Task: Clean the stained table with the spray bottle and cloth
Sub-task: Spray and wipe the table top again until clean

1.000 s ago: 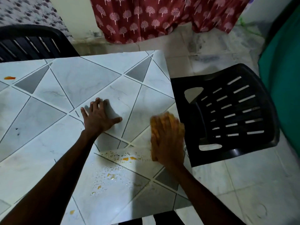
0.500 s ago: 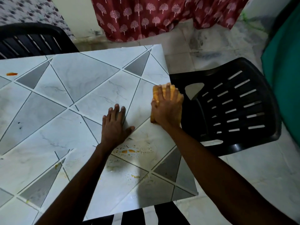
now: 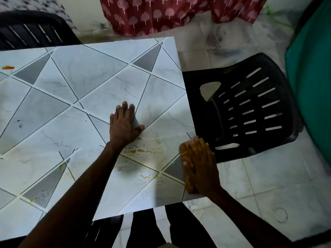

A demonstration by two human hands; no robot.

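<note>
Left hand [image 3: 125, 127] flat, released, bracing on table [image 3: 86, 77]; right hand [image 3: 199, 166], fingers straight, presses cloth [image 3: 184, 154]. We sweep inward over orange stains [image 3: 138, 150], firm even pressure, overlapping passes.

The counter [image 3: 89, 83] fills the left and the middle. The left hand [image 3: 123, 126] lies flat on the counter, near its middle. The right hand [image 3: 202, 167] is to the right of it and closer to the person, at the counter's right edge. It lies flat on top of the cloth [image 3: 186, 158], and the cloth lies on the counter. Small stains [image 3: 138, 151] sit on the counter between the two hands, just on the near side of the left hand. A lone stain [image 3: 8, 67] sits far off at the counter's left edge. A chair [image 3: 250, 108] stands on the floor [image 3: 268, 185], right beside the counter's right edge. A second chair [image 3: 32, 31] stands behind the far left side. A curtain [image 3: 161, 15] hangs behind the counter.
</note>
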